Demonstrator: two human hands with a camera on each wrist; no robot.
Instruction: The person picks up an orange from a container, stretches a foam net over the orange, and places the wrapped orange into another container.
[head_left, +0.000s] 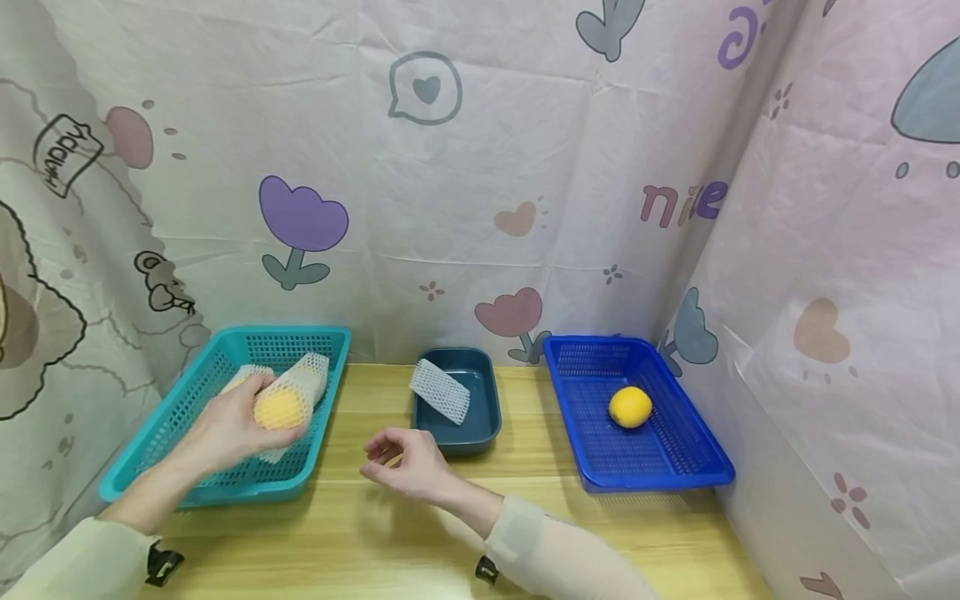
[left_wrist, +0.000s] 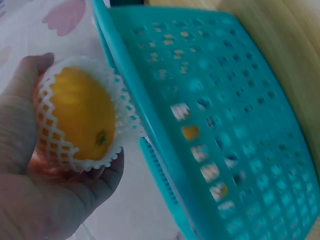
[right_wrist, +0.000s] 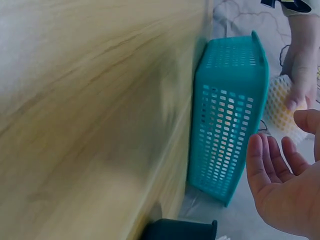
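Note:
My left hand (head_left: 234, 421) grips a lemon (left_wrist: 84, 112) in a white foam net sleeve above the teal basket (head_left: 232, 493). The net covers the fruit's sides, and its stem end shows at the open end in the left wrist view. Long, loose netting (head_left: 309, 375) trails away behind the fruit. Part of another white net (head_left: 243, 375) lies in the basket behind the hand. My right hand (head_left: 415, 468), empty with fingers loosely bent, hovers over the table between the teal basket and the small dark tray. In the right wrist view its palm and fingers (right_wrist: 256, 160) show.
The small dark blue-green tray (head_left: 483, 427) holds an empty white foam net (head_left: 441, 392). At right, a blue basket (head_left: 637, 482) holds a bare lemon (head_left: 630, 407). Wooden tabletop (head_left: 360, 550) lies in front; a printed curtain (head_left: 420, 208) hangs behind and at the sides.

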